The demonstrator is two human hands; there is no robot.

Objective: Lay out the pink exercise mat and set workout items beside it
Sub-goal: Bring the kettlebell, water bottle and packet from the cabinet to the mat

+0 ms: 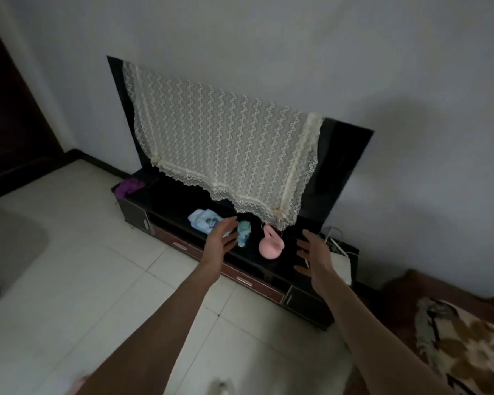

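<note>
A pink kettlebell (pixel 270 246) stands on the black TV stand (pixel 271 269), with a small teal water bottle (pixel 243 232) just left of it and a folded light-blue towel (pixel 204 220) further left. My left hand (pixel 222 238) reaches out with straight, spread fingers, close beside the bottle and over the towel's right edge. My right hand (pixel 314 256) is also spread wide, hovering to the right of the kettlebell without touching it. A bit of pink (pixel 80 383) shows at the bottom edge; I cannot tell what it is.
A television (pixel 345 158) draped with a lace cloth (pixel 220 149) stands on the stand. A purple cloth (pixel 130 186) lies at its left end, white cables (pixel 338 243) at its right. White tiled floor (pixel 97 280) spreads in front; a patterned blanket (pixel 462 346) lies right.
</note>
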